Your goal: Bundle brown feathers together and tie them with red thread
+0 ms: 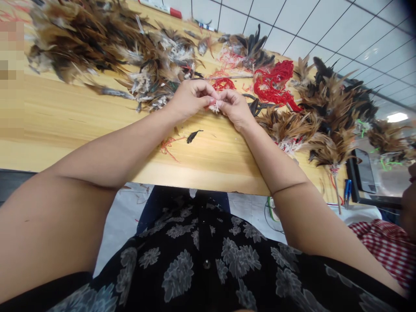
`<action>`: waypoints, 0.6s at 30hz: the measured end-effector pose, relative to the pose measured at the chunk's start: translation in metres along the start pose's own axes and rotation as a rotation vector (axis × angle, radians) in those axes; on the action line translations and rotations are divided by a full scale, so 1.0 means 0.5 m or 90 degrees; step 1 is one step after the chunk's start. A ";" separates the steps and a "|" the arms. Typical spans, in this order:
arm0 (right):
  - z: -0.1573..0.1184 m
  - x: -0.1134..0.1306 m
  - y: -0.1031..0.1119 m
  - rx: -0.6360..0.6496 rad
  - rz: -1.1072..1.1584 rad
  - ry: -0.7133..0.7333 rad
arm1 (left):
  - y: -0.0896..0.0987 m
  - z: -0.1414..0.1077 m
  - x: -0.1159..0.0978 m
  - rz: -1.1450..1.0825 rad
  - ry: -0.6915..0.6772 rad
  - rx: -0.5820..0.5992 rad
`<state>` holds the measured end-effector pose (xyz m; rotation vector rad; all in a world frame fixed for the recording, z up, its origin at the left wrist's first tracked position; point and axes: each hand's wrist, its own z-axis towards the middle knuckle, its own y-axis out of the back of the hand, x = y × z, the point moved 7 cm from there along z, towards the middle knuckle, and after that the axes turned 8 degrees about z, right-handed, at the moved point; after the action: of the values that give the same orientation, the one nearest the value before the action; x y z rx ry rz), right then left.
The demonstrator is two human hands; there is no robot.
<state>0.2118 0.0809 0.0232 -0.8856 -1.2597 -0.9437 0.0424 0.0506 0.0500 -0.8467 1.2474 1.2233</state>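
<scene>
Between the two hands, above the middle of the wooden table (65, 125), sits a small tuft of white downy feather ends (214, 106) with a trace of red at it. The left hand (190, 99) pinches it from one side, fingers curled in tight and thumb pressed to fingertip; the right hand (234, 108) meets it from the other side, fingers likewise drawn narrow around the tuft, so that the fingertips of both hands touch. No writing or label can be read anywhere.

Just behind the hands lies a small tangle of red cord (223, 83), and farther right a larger heap of red cord (274, 82). Dark scissors (256, 105) lie just beside the right hand. A single dark feather (194, 135) lies on the table nearer the body, with loose red threads (167, 146) beside it. A big pile of brown and black feathers (97, 39) covers the table's far left, and bound feather bundles (328, 130) lie to the right. Blue pens (347, 190) hang at the table's right edge. Red checked cloth (386, 245) shows at the lower right, beside another person's partly seen arm (410, 203).
</scene>
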 end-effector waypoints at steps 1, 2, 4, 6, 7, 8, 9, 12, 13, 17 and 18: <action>-0.001 0.003 -0.003 0.007 0.004 -0.002 | -0.003 0.000 0.002 -0.016 0.006 0.002; -0.001 0.005 -0.006 0.012 0.007 -0.006 | -0.006 0.001 0.005 -0.029 0.009 -0.001; 0.000 0.005 -0.009 0.020 0.004 -0.020 | -0.007 0.006 0.016 -0.052 0.010 -0.020; 0.002 0.002 -0.010 0.026 -0.001 -0.033 | -0.006 0.012 0.031 -0.080 0.013 -0.038; 0.003 -0.001 -0.010 0.029 -0.002 -0.037 | -0.006 0.015 0.038 -0.095 0.012 -0.045; 0.004 -0.003 -0.009 0.031 -0.002 -0.040 | -0.006 0.017 0.045 -0.107 0.010 -0.048; 0.005 -0.006 -0.006 0.031 0.000 -0.040 | -0.005 0.018 0.050 -0.114 0.006 -0.050; 0.009 -0.013 0.007 0.016 0.008 -0.033 | -0.001 0.020 0.061 -0.112 -0.011 -0.059; 0.011 -0.016 0.013 0.006 0.011 -0.028 | 0.001 0.020 0.064 -0.105 -0.011 -0.063; 0.023 -0.027 0.041 -0.031 0.013 -0.006 | 0.006 0.022 0.073 -0.084 0.010 -0.075; 0.028 -0.030 0.048 -0.039 0.009 0.001 | 0.006 0.023 0.071 -0.078 0.013 -0.076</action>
<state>0.2279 0.1040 0.0091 -0.9393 -1.2272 -0.9761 0.0384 0.0693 0.0179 -1.0108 1.1308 1.2013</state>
